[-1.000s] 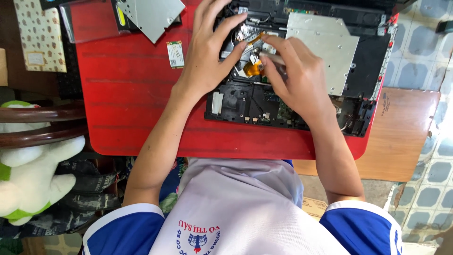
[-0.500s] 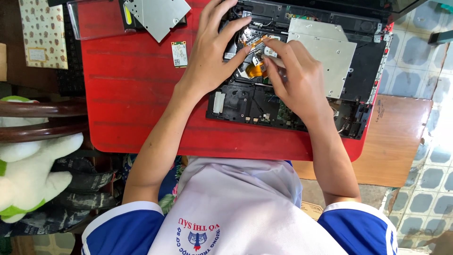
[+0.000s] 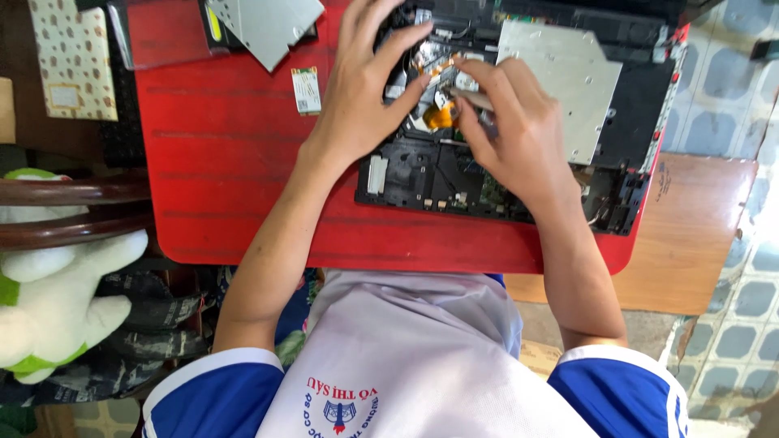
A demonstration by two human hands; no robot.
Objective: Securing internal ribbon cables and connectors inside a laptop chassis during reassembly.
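Far left: patterned packet (image 3: 73,58) and white-green plush toy (image 3: 49,308), parked off the red table (image 3: 227,162), out of the work area. Black tray with a silver plate (image 3: 272,23) at far left of table, small green card module (image 3: 306,89) just beside: likely pulled parts, laid aside near enough to find again.

Left hand (image 3: 361,105) spread flat, fingers apart, pressing on opened laptop chassis (image 3: 438,174) at its far-left corner; looks like bracing so the board stays put. Thumb by the orange ribbon cable (image 3: 440,115).

Right hand (image 3: 519,138) pinched together on a thin grey tool (image 3: 469,99), tip aimed at the cable area; clamped for fine control, probably.

Silver drive cage (image 3: 560,81) seated right of both hands. Chassis sits at far right of table, overhanging toward wooden board (image 3: 690,235) and tiled floor (image 3: 730,89).
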